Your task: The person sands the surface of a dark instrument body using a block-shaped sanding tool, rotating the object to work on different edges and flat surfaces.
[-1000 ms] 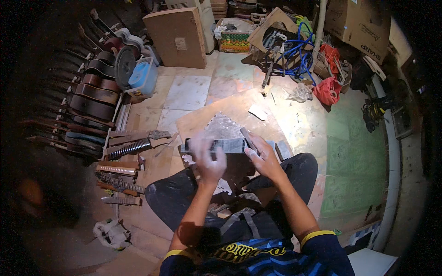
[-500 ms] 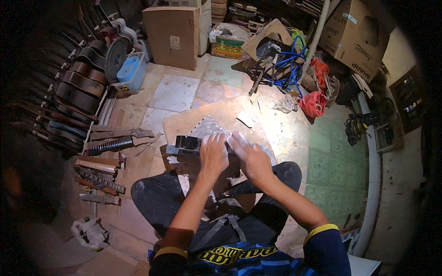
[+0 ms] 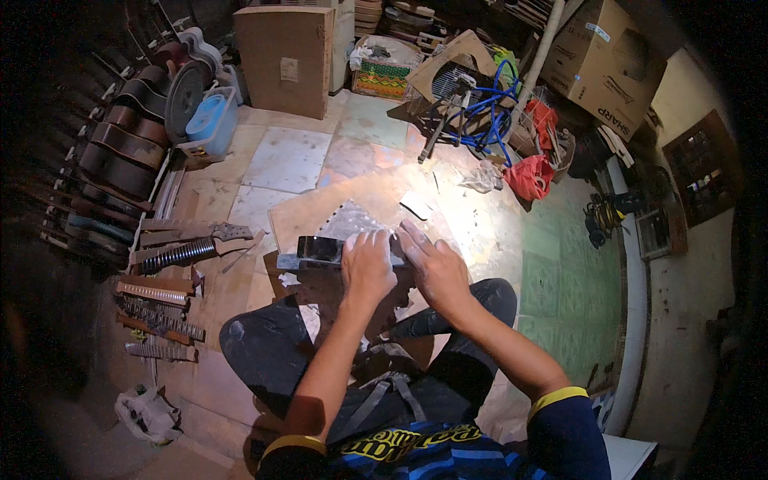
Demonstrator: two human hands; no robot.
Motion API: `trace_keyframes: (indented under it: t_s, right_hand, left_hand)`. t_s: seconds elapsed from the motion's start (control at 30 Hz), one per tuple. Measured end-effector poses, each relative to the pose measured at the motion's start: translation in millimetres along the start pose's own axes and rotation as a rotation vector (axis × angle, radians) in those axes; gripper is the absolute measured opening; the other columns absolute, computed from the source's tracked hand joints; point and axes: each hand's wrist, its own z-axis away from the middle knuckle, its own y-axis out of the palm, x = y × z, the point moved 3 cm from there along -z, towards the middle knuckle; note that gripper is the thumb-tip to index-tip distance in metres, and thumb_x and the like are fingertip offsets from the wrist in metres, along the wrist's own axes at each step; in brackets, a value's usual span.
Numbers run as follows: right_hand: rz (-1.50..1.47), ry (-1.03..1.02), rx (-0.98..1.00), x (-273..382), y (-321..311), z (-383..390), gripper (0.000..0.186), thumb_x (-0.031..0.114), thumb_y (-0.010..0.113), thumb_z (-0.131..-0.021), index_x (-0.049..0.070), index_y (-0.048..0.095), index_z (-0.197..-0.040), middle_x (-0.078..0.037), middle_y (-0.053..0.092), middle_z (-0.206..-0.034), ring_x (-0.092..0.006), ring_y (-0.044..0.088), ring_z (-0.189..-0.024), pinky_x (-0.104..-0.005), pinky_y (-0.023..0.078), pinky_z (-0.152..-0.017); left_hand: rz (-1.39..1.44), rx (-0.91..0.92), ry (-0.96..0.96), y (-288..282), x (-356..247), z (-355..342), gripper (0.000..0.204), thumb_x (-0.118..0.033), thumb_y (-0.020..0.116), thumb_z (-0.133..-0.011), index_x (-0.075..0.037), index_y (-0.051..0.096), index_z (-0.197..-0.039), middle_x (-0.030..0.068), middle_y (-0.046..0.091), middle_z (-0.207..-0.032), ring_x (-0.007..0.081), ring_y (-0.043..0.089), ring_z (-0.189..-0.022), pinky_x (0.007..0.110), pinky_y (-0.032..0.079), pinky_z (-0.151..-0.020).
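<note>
My left hand [image 3: 370, 266] is closed over a dark, glossy block-like piece [image 3: 319, 249], its fingers bent across the far edge. The piece lies along a grey-dark bar [image 3: 286, 262] above my crossed legs. Close beside it, my right hand [image 3: 438, 276] rests on the right part of the work, fingers together and pointing forward; whatever is beneath them is hidden. Behind the hands, a pale grey speckled sheet [image 3: 350, 218] lies on a tan board [image 3: 292, 210]. A small white, dark-edged piece [image 3: 415, 205] sits on that board, beyond my right fingertips.
Several guitar necks [image 3: 182, 251] and ridged strips [image 3: 156, 292] lie on the floor at left, below a row of guitar bodies [image 3: 120, 166]. Tangled blue hose [image 3: 496, 120], a red bag [image 3: 528, 178] and cardboard boxes [image 3: 285, 64] stand farther back. A crumpled plastic bag [image 3: 149, 416] lies near left.
The whole view has shifted slightly, so the surroundings appear farther left. My right fingers, blurred before, now show sharply and sit a little farther right on the work. My left hand keeps its hold.
</note>
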Motion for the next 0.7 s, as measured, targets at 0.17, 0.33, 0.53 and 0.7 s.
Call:
trace_keyframes:
  t_s: [0.17,0.33,0.53,0.7]
  right_hand:
    - [0.060,-0.037,0.004,6.7,0.7,29.5,0.068,0.001,0.059,-0.084,0.015,0.051,-0.150,-0.006,0.049,-0.157,-0.0273,0.062,-0.076,-0.0402,0.054,-0.063]
    - [-0.024,0.043,-0.005,10.0,6.3,19.5,0.074,-0.004,0.061,-0.080,0.015,0.051,-0.151,-0.007,0.048,-0.158,-0.0300,0.061,-0.077,-0.0419,0.052,-0.072]
    - [-0.097,0.075,-0.102,-0.2,16.0,14.3,0.074,-0.002,0.056,-0.084,0.015,0.046,-0.155,-0.010,0.047,-0.159,-0.0318,0.064,-0.082,-0.0437,0.052,-0.071]
    - [-0.149,0.103,0.018,14.1,12.5,39.1,0.076,-0.003,0.056,-0.083,0.013,0.043,-0.156,-0.013,0.044,-0.160,-0.0339,0.063,-0.084,-0.0453,0.051,-0.075]
  left_hand:
    - [-0.004,0.041,0.002,-3.4,-4.1,-0.8,0.036,0.001,0.069,-0.070,-0.004,0.059,-0.105,0.0169,0.067,-0.105,0.0381,0.061,-0.107,0.050,0.045,-0.090]
    - [-0.025,0.092,-0.028,-4.2,0.7,-3.7,0.039,0.002,0.070,-0.069,-0.004,0.059,-0.106,0.0142,0.066,-0.104,0.0365,0.061,-0.106,0.049,0.045,-0.091]
    - [-0.020,0.092,-0.040,-3.9,-6.2,-8.0,0.036,0.000,0.070,-0.070,-0.004,0.061,-0.105,0.0136,0.067,-0.106,0.0354,0.062,-0.107,0.049,0.045,-0.091]
    - [-0.048,-0.025,0.044,-3.7,-3.1,-1.0,0.033,-0.002,0.070,-0.071,-0.005,0.061,-0.103,0.0136,0.068,-0.103,0.0347,0.062,-0.106,0.049,0.045,-0.091]
